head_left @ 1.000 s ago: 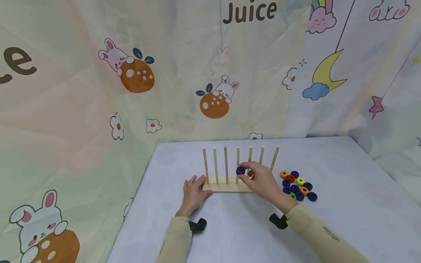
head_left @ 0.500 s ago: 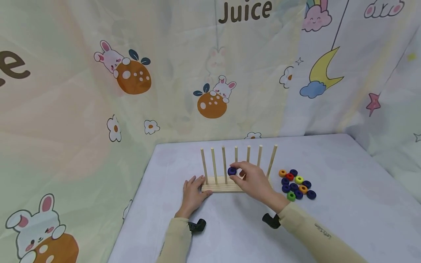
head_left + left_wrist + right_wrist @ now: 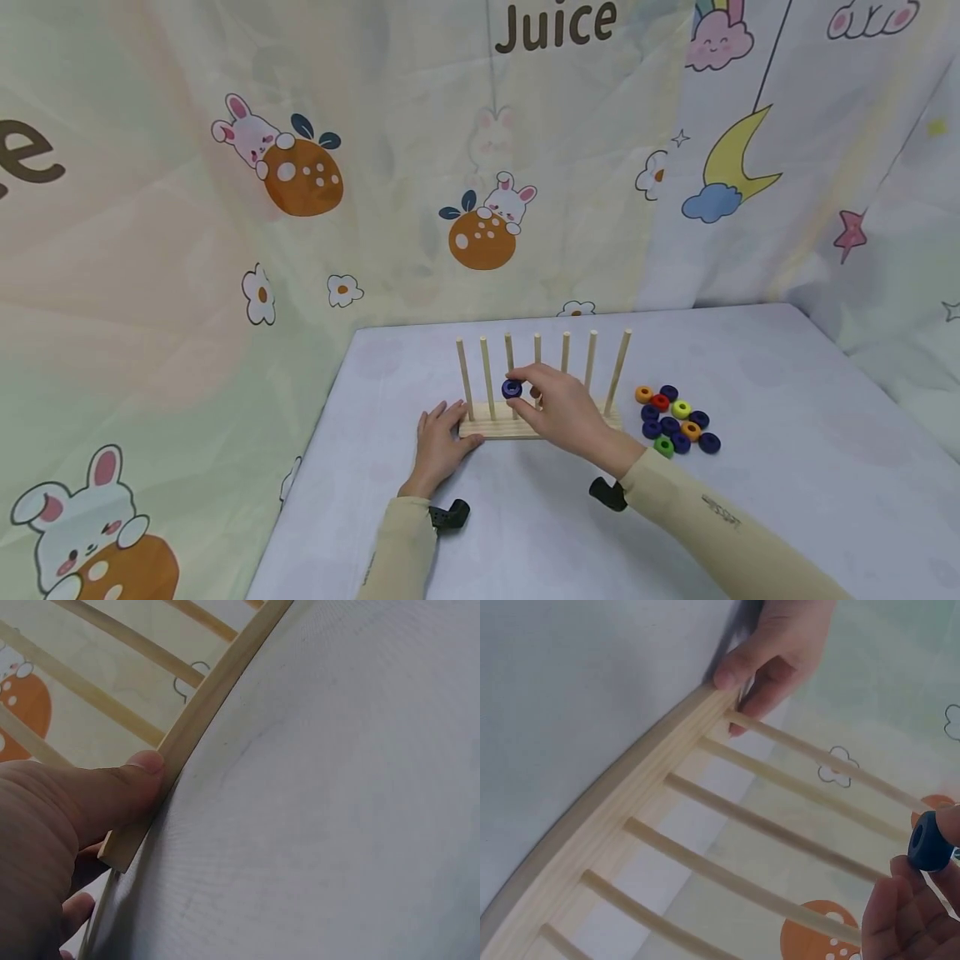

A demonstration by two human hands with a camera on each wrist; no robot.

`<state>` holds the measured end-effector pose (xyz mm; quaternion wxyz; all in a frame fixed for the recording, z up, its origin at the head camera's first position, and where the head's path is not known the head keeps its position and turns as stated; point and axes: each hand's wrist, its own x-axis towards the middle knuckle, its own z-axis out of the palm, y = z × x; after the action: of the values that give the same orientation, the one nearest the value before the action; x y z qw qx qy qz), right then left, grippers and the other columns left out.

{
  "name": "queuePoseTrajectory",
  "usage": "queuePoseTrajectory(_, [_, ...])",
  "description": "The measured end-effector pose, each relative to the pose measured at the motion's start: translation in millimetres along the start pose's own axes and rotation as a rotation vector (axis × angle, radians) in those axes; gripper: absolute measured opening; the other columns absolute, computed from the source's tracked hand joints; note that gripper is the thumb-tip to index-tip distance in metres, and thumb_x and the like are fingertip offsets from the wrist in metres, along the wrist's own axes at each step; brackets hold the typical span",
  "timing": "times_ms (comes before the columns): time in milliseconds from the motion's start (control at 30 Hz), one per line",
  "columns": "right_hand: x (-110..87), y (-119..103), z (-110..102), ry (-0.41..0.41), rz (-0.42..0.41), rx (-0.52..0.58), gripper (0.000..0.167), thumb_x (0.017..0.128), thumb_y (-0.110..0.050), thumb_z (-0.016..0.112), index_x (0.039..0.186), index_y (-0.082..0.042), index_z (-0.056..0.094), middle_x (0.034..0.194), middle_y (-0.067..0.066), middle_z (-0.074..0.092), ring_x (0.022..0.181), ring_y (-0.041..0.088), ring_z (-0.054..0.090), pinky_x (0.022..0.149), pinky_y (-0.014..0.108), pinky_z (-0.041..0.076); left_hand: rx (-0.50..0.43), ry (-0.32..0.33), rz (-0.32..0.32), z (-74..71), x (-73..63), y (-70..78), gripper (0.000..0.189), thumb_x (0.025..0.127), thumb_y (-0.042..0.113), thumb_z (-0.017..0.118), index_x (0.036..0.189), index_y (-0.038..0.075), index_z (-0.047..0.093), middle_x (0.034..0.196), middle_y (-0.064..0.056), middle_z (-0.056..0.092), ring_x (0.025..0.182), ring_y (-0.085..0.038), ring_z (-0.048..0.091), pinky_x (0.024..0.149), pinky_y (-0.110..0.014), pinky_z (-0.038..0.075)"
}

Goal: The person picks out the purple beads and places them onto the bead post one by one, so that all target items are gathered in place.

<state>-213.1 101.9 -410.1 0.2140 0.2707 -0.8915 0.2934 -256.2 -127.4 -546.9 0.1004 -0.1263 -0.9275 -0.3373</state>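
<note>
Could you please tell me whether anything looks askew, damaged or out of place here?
Only the rightmost peg of the wooden rack stands out: in the head view it leans right more than its neighbours, though lens distortion may explain that. The loose beads lie clustered on the table, and I see no damage.

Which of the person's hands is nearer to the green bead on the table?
The right hand. It pinches a dark blue bead by the pegs, left of the green bead; the left hand holds the left end of the wooden base, farther away.
</note>
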Motion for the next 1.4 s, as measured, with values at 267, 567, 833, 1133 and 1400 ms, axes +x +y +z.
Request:
queuePoseTrajectory(267, [6.8, -8.1, 2.5, -0.015, -0.059, -0.001, 0.033, 0.086, -0.017, 0.076, 0.117, -0.008, 0.067, 0.101, -0.002, 0.069, 0.073, 0.012, 0.061, 0.059, 0.018, 0.049, -0.013, 0.027, 0.020, -0.8, -1.6, 0.2, 0.065, 0.077, 0.034, 0.081, 0.131, 0.004, 0.061, 0.138, -0.010, 0.057, 0.136, -0.040, 0.039, 0.115, -0.062, 0.012])
queuePoseTrajectory(567, [15.1, -15.8, 2.1, 0.001, -0.037, 0.038, 0.044, 0.086, -0.015, 0.076, 0.126, -0.005, 0.061, 0.103, 0.002, 0.069, 0.072, 0.009, 0.060, 0.059, 0.019, 0.050, -0.022, 0.004, 0.003, -1.7, -3.6, 1.8, 0.065, 0.079, 0.035, 0.080, 0.134, 0.006, 0.059, 0.140, -0.009, 0.056, 0.138, -0.039, 0.036, 0.116, -0.060, 0.010])
queuePoseTrajectory(833, [25.3, -21.4, -0.1, 0.019, 0.000, 0.126, 0.032, 0.088, -0.016, 0.073, 0.118, -0.008, 0.065, 0.101, -0.001, 0.067, 0.071, 0.006, 0.058, 0.057, 0.020, 0.049, -0.040, 0.032, 0.015, -2.2, -2.9, -0.3, 0.058, 0.084, 0.034, 0.076, 0.131, 0.006, 0.062, 0.137, -0.009, 0.058, 0.136, -0.039, 0.039, 0.116, -0.060, 0.012])
queuePoseTrajectory(1133, [35.6, -23.6, -5.1, 0.073, -0.046, 0.133, 0.033, 0.087, -0.015, 0.075, 0.118, -0.007, 0.066, 0.099, 0.000, 0.069, 0.067, 0.006, 0.058, 0.057, 0.020, 0.049, -0.026, 0.035, 0.032, -4.2, -0.5, 1.2, 0.058, 0.082, 0.034, 0.077, 0.131, 0.006, 0.062, 0.137, -0.009, 0.059, 0.135, -0.040, 0.041, 0.115, -0.062, 0.013])
queuePoseTrajectory(1400, [45.6, -26.3, -10.5, 0.116, -0.071, 0.166, 0.036, 0.087, -0.015, 0.074, 0.121, -0.006, 0.065, 0.109, 0.003, 0.070, 0.070, 0.007, 0.060, 0.061, 0.025, 0.054, -0.040, 0.045, 0.021, -3.3, -1.3, 0.5, 0.058, 0.081, 0.032, 0.079, 0.130, 0.006, 0.062, 0.136, -0.008, 0.060, 0.135, -0.039, 0.041, 0.115, -0.060, 0.013])
